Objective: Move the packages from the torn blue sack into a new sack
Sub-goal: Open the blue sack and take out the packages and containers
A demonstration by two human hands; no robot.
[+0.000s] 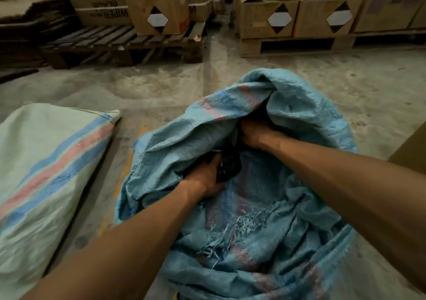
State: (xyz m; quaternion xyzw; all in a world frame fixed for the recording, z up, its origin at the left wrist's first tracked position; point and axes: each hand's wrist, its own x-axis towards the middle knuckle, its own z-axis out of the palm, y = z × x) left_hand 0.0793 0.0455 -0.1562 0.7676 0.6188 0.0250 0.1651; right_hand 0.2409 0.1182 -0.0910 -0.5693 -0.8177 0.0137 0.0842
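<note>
Both forearms reach into the torn blue sack (265, 207); left hand (202, 180) grasps a dark package (227, 167), right hand (253, 133) (fingers hidden) I cannot tell.

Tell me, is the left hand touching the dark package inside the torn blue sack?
Touching. The head view shows the left hand with fingers curled around the dark package inside the torn blue sack.
</note>
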